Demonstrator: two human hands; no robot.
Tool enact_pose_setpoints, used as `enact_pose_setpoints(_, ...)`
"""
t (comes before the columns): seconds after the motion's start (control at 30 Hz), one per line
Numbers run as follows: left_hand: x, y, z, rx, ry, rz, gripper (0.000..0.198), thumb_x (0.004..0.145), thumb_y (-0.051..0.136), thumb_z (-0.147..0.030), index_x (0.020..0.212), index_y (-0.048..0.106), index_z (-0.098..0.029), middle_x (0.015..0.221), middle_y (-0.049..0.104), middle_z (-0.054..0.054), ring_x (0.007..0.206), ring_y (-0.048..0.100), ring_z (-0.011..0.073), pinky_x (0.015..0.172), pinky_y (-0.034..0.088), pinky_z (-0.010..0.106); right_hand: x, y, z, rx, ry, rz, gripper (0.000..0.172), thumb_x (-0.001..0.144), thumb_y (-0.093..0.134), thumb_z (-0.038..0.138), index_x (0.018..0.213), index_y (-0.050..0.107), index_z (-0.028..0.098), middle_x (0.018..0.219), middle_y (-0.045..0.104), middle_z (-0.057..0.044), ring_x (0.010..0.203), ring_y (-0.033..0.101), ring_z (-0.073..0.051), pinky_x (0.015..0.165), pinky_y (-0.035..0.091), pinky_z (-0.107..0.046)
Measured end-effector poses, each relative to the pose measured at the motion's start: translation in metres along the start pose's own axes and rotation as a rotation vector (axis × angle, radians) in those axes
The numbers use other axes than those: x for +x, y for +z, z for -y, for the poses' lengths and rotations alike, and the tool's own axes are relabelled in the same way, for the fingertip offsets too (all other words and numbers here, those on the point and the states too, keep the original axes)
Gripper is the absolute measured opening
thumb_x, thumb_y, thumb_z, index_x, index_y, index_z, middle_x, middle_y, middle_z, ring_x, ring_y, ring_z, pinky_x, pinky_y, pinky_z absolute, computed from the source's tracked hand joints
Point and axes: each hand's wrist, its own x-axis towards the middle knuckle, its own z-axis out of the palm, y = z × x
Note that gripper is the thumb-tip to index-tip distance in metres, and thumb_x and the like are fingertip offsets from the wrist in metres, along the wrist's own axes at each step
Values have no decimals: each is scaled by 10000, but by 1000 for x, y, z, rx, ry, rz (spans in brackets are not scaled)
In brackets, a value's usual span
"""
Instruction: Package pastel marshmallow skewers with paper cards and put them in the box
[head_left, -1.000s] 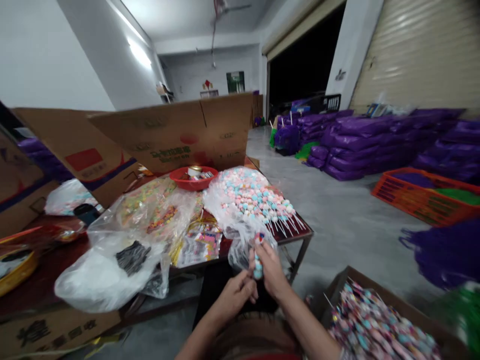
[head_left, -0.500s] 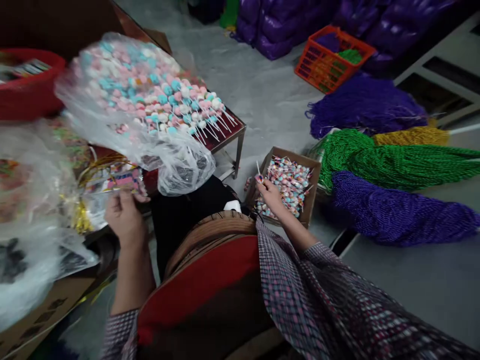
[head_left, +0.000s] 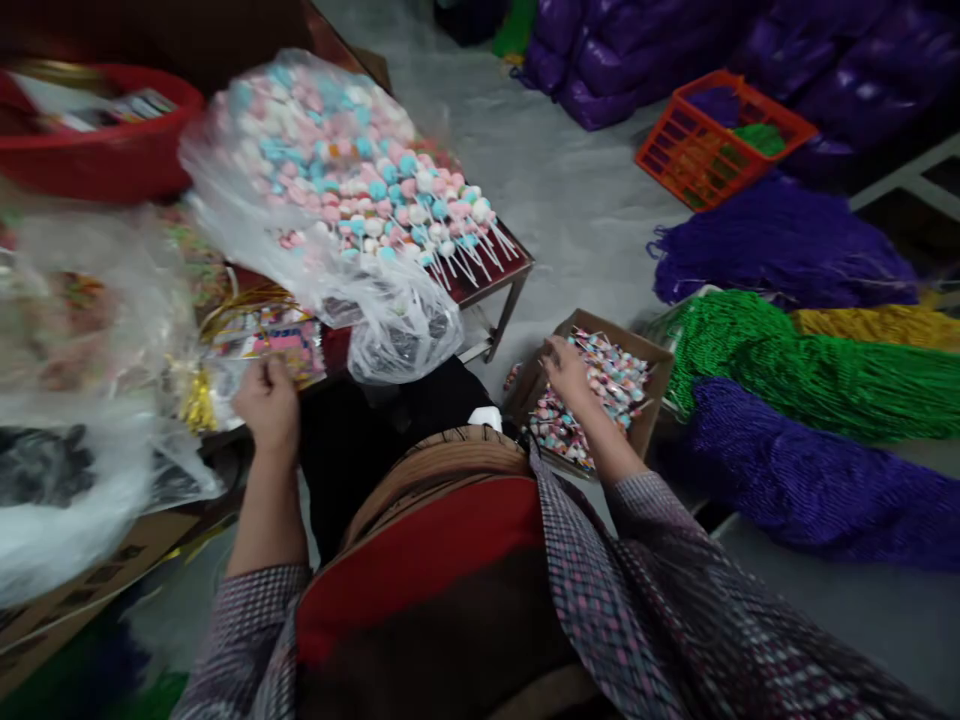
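Observation:
My left hand (head_left: 268, 405) is closed in a pinch beside a stack of printed plastic wrappers (head_left: 289, 335) on the table's near edge; whatever its fingertips hold is too small to make out. Gold twist ties (head_left: 199, 402) lie just left of that hand. Over the left side of a cardboard box (head_left: 651, 410), my right hand (head_left: 568, 375) has its fingers apart, and no lollipop shows in it. Wrapped lollipops (head_left: 619, 375) fill the box. Pink, white and blue candies on sticks (head_left: 405, 205) lie in a clear plastic bag (head_left: 409, 320) on the dark red table (head_left: 499, 275).
A red basin (head_left: 97, 160) stands at the back left, above more plastic bags (head_left: 97, 330). Green bead strands (head_left: 817, 375) and purple bead strands (head_left: 810, 470) hang at right. An orange basket (head_left: 720, 145) and purple sacks (head_left: 637, 50) are farther back.
The lollipop that stood up from my right hand no longer shows there, and those fingers have loosened over the box. My left hand stays pinched near the wrappers. The whole view has shifted.

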Motion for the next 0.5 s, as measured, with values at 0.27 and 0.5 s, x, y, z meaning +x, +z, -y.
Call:
enact_pose_setpoints(0.27, 11, 13, -11, 225, 18, 121, 351, 974, 484, -384, 1084, 758, -194, 837, 723, 86, 847, 643, 257, 746, 418, 327, -28, 38, 16, 82, -106, 199, 324, 849, 525, 201, 1063, 765, 168, 1195, 765, -168, 1151, 703, -270, 1075, 547, -454)
enact_pose_setpoints(0.5, 4, 15, -17, 329, 56, 88, 413, 1004, 406, -394, 1077, 756, -187, 910, 763, 136, 790, 661, 257, 643, 290, 314, -4, 35, 46, 186, -125, 189, 278, 867, 549, 276, 1002, 786, 221, 1090, 811, -124, 1051, 746, -284, 1009, 568, -457)
